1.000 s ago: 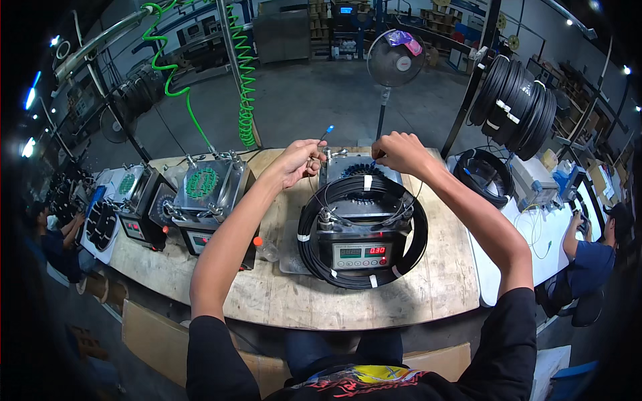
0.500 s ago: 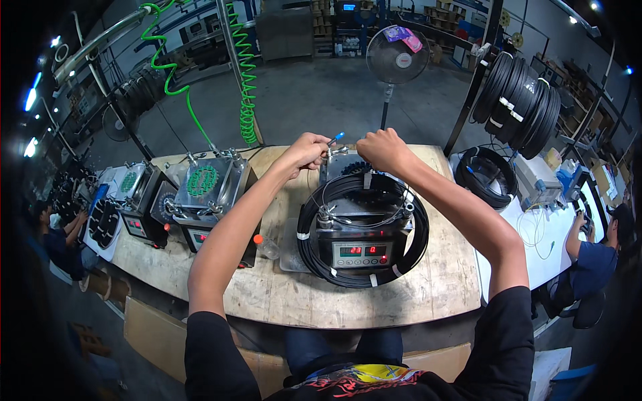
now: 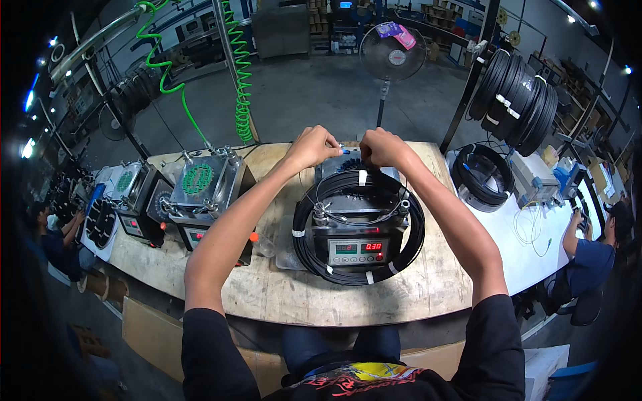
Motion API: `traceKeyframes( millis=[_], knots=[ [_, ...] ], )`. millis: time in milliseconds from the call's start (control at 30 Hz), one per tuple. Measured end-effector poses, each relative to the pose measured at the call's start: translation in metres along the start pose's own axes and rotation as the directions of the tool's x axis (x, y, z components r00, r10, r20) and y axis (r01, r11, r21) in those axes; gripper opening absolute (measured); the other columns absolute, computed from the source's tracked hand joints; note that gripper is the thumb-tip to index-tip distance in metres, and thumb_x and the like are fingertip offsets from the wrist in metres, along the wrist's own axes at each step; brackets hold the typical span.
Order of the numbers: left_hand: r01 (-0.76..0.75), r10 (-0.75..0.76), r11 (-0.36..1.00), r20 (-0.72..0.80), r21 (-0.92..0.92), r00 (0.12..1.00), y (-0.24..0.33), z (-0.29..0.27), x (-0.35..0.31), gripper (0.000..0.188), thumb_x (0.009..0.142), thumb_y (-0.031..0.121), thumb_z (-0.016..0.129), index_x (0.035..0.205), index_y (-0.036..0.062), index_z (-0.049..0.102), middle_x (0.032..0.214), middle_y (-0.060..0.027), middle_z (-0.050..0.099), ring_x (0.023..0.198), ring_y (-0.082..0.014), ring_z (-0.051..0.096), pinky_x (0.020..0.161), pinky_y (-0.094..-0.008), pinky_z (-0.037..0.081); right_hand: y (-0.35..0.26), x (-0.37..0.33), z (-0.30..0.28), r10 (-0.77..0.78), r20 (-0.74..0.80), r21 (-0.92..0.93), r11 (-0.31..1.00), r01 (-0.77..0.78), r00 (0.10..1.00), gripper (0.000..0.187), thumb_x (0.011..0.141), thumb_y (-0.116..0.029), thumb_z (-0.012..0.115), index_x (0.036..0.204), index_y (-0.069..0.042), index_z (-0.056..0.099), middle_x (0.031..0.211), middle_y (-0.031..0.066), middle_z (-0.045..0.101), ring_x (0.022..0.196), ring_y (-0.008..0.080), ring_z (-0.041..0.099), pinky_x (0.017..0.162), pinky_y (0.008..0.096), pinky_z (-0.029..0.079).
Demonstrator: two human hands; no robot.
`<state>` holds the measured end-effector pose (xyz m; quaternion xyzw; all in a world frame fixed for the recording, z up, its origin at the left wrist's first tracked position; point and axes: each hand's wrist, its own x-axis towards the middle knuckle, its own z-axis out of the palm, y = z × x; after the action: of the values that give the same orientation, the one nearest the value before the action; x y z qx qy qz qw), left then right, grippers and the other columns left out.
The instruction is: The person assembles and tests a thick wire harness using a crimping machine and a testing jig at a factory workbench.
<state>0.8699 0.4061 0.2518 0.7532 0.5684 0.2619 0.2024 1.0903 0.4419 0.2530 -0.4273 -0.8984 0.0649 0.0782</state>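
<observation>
My left hand (image 3: 315, 146) is closed in a pinch on a small blue-tipped cable end (image 3: 345, 151), beyond the machine with the digital display. Close to its right, my right hand (image 3: 383, 148) has its fingers curled together; what they hold, if anything, is hidden. Both hands are above a round plate with dark teeth (image 3: 352, 164) on the machine's top. A coil of black cable (image 3: 416, 248) with white tape bands hangs around the front of the machine (image 3: 354, 235). Its front panel (image 3: 356, 251) shows lit red digits.
Similar metal machines (image 3: 200, 184) with green round plates stand left on the wooden bench (image 3: 281, 297). A clear bottle with an orange cap (image 3: 253, 237) sits beside my machine. Black cable coils (image 3: 518, 107) hang at right. Co-workers sit at both sides; a fan (image 3: 393, 53) stands beyond.
My left hand has shifted right with the blue-tipped cable end, closing the gap to my right hand. My right hand has shifted slightly in the picture. The panel's digits have changed.
</observation>
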Motion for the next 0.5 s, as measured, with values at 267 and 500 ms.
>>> traceKeyframes(
  millis=[267,500],
  knots=[
    [-0.004,-0.044,0.951,0.15,0.309,0.988,0.028,-0.005,0.001,0.021,0.079,0.019,0.082,0.094,0.0039,0.08,0.098,-0.0221,0.075,0.096,-0.0365,0.072,0.086,-0.0442,0.056,-0.006,-0.039,0.007,0.156,-0.139,0.561,0.826,-0.052,0.978,0.03,0.1,-0.015,0.062,0.125,0.002,0.063,0.078,0.0126,0.07,0.072,0.0163,0.07,0.069,0.0307,0.057],
    [-0.185,0.129,0.821,0.14,0.541,0.982,0.06,0.006,0.007,0.02,0.076,0.01,0.082,0.092,-0.0003,0.076,0.1,-0.0215,0.074,0.1,-0.0371,0.072,0.082,-0.0443,0.058,0.0,-0.058,0.044,0.329,-0.334,0.772,0.633,0.057,0.883,0.028,0.101,-0.018,0.06,0.119,0.003,0.067,0.077,0.012,0.069,0.071,0.0148,0.066,0.069,0.033,0.052]
  ],
)
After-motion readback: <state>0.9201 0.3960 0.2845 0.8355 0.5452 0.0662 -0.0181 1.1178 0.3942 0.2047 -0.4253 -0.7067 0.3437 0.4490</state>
